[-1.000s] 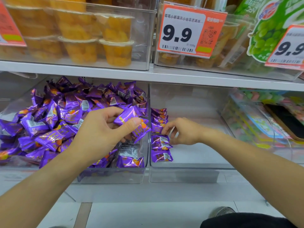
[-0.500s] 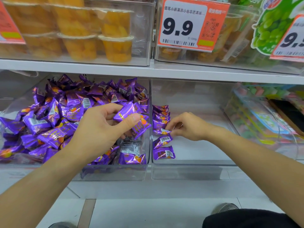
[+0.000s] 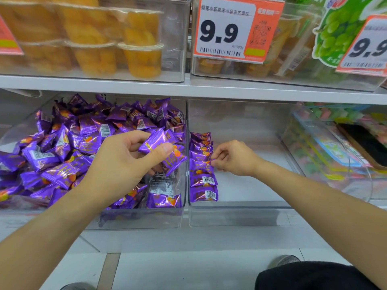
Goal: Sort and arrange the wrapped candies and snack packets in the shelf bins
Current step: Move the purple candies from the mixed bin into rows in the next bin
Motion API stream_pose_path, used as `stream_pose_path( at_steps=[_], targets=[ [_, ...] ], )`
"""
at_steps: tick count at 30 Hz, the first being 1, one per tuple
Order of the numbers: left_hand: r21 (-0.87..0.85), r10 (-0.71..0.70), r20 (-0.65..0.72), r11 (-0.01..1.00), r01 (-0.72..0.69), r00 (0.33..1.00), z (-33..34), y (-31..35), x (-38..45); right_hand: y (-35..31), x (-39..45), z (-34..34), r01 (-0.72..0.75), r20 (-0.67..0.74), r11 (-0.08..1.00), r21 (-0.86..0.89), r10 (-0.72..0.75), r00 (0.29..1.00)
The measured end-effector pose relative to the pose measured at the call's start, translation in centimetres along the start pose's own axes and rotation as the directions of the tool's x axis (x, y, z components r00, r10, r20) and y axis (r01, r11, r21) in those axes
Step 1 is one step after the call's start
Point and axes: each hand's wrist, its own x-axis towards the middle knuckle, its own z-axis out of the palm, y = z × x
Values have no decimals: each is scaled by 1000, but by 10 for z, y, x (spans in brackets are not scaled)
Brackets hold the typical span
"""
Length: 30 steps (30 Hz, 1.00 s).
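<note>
Candies in hands: the left hand point(image 3: 123, 162) grips a small bunch of purple candies point(image 3: 165, 151) between thumb and curled fingers, held above the right end of the left bin point(image 3: 136, 218); the right hand point(image 3: 234, 158) pinches the edge of one candy in the row point(image 3: 202, 164) with thumb and forefinger, the other fingers curled.
Row: purple wrapped candies lie in a single overlapping line along the left wall of the middle bin point(image 3: 240, 214), some with barcodes facing up; the rest of that bin's floor is bare.
Loose heap: a jumbled heap of purple candies point(image 3: 69, 147) fills the left bin, highest toward the back and left; a few lie against its clear front wall under the left wrist.
Divider: the two bins' clear side walls stand touching between the hands.
Right side: a tilted clear bin point(image 3: 326, 155) holds colourful packets, with a dark flat object point(image 3: 366, 147) resting on top.
Upper shelf: clear bins of orange fruit cups point(image 3: 142, 53) sit above the heap; an orange price tag point(image 3: 234, 28) reading 9.9 hangs above the middle bin, a second price tag point(image 3: 366, 47) further right, beside a green grape package point(image 3: 339, 28).
Below: white shelf edge point(image 3: 188, 88), pale floor, a shoe point(image 3: 287, 261) and dark clothing at the lower right.
</note>
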Motion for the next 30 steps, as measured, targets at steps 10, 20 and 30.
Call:
stream_pose_path(
  at_steps=[10,20,30],
  targets=[
    [16,-1,11,1000,0,1000,-2,0,0,-6,-4,0,37,-74,999,-6,-38,997],
    [14,3,13,1000,-3,1000,-2,-1,0,-7,-7,-3,11,-9,998,-63,-11,1000],
    [18,2,10,1000,-2,1000,-4,-5,3,-11,-24,-8,189,358,968,-165,-120,926]
  ],
)
